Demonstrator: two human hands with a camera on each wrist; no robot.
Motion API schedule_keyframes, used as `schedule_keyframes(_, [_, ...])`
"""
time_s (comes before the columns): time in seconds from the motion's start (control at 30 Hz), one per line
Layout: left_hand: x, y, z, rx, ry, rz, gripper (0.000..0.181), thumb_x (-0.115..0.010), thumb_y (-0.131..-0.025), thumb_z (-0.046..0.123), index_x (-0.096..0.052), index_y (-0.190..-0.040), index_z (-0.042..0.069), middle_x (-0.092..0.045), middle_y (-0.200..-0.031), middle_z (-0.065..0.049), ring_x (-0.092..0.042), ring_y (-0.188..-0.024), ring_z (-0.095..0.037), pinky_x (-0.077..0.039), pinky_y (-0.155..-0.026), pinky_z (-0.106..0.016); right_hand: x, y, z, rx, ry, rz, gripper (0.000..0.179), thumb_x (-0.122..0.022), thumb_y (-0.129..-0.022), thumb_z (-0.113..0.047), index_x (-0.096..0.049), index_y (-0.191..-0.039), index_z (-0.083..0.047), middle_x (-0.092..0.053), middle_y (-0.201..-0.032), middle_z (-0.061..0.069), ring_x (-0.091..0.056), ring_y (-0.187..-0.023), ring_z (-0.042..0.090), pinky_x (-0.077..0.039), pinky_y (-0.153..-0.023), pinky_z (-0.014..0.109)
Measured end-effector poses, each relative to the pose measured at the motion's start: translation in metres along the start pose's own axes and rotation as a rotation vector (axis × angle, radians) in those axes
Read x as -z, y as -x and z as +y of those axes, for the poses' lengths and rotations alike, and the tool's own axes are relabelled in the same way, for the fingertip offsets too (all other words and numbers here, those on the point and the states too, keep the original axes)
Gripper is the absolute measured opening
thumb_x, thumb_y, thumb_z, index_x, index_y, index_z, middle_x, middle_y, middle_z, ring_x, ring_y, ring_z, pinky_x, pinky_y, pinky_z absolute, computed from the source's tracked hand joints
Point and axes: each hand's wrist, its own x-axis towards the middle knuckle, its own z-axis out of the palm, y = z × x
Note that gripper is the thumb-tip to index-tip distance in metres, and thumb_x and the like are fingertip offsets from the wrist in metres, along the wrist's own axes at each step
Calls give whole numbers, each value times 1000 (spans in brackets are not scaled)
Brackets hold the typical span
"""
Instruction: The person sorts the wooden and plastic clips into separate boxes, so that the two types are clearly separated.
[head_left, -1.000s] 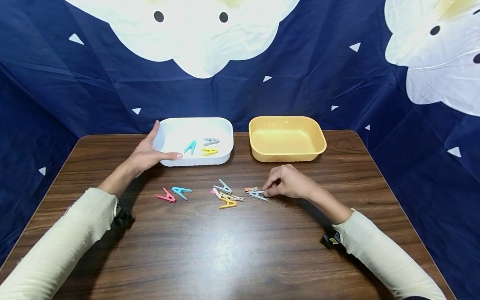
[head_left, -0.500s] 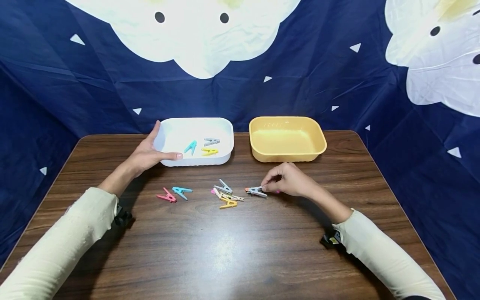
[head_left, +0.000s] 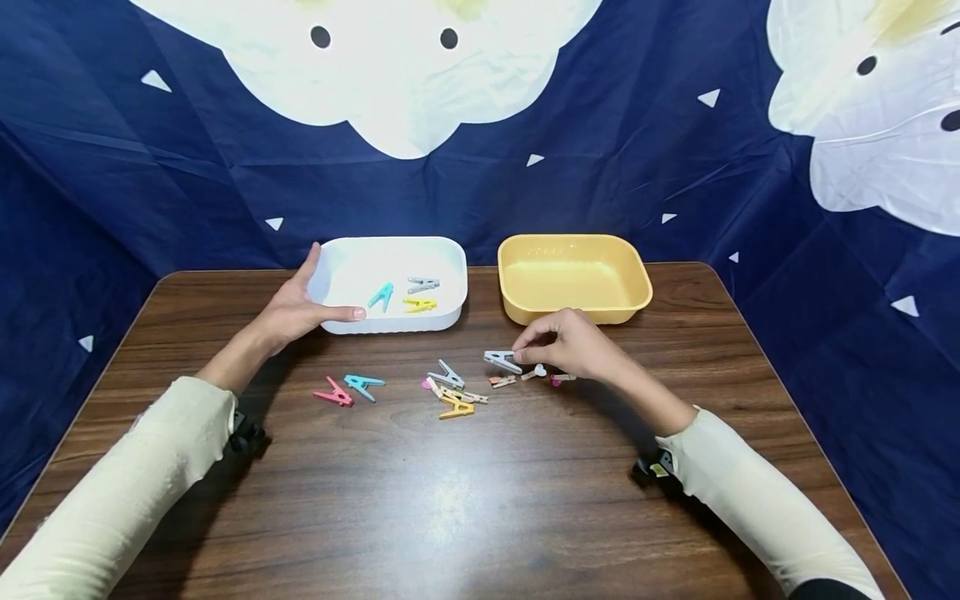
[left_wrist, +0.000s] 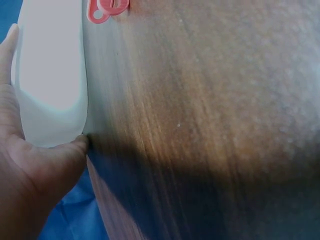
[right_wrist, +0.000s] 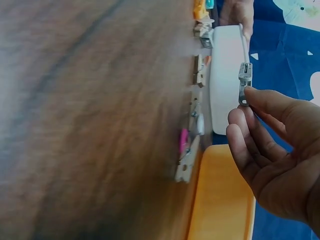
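Note:
My right hand [head_left: 566,343] pinches a light grey plastic clothespin [head_left: 501,360] between thumb and fingertips, above the table in front of the yellow basin [head_left: 573,317]. In the right wrist view the clothespin [right_wrist: 245,80] is seen narrow side on. Below that hand lie small wooden clothespins with an orange [head_left: 502,381], a white [head_left: 534,372] and a pink [head_left: 562,379] ornament. My left hand [head_left: 296,308] rests at the left end of the white basin [head_left: 390,323], its thumb on the front rim and straight fingers along the side. Inside lie turquoise [head_left: 382,297], grey [head_left: 423,284] and yellow [head_left: 420,305] clothespins.
On the brown wooden table [head_left: 360,500], a pink clothespin [head_left: 334,392] and a blue one [head_left: 363,384] lie at left. A small pile with a grey [head_left: 447,372], an orange [head_left: 456,407] and several wooden clothespins sits mid-table. A dark blue curtain [head_left: 480,192] hangs behind.
The right hand has lifted the grey clothespin off the small wooden ones and moved it slightly up and left, uncovering them. The left hand has stayed at the white basin.

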Motion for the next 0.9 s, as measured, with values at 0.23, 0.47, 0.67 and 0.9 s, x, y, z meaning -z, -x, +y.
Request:
schedule_keyframes(0.23, [0, 1, -1, -8, 8, 7, 151, -99, -88, 44, 24, -176, 36, 15, -190, -6, 10, -178, -36, -5, -144, -66, 6, -11, -13, 34, 26, 37, 7, -92, -97, -20, -91, -100, -15, -86, -90, -6, -65, -79, 8, -51, -72, 22])
schedule_keyframes(0.47, [-1, 2, 1, -4, 6, 10, 152, -100, -87, 45, 24, -176, 37, 15, -190, -7, 9, -178, -38, -5, -143, -67, 12, -22, -26, 19, 12, 60, 4, -91, -97, -17, -91, -100, -15, -85, -90, -2, -65, -79, 12, -51, -71, 23])
schedule_keyframes(0.67, [-1, 1, 0, -7, 6, 11, 152, -100, -87, 44, 24, -176, 36, 15, -190, -8, 9, -178, -37, -5, -144, -66, 15, -34, -33, 31, 14, 92, 5, -90, -98, -17, -90, -99, -13, -85, -89, -3, -64, -79, 12, -50, -71, 23])
schedule_keyframes(0.9, [-1, 0, -1, -4, 14, 13, 153, -101, -86, 45, 23, -176, 38, 15, -190, -7, 9, -178, -37, -5, -144, -66, 15, -50, -41, 13, 9, 127, 3, -89, -98, -16, -91, -100, -14, -84, -89, -3, -61, -80, 10, -47, -72, 24])
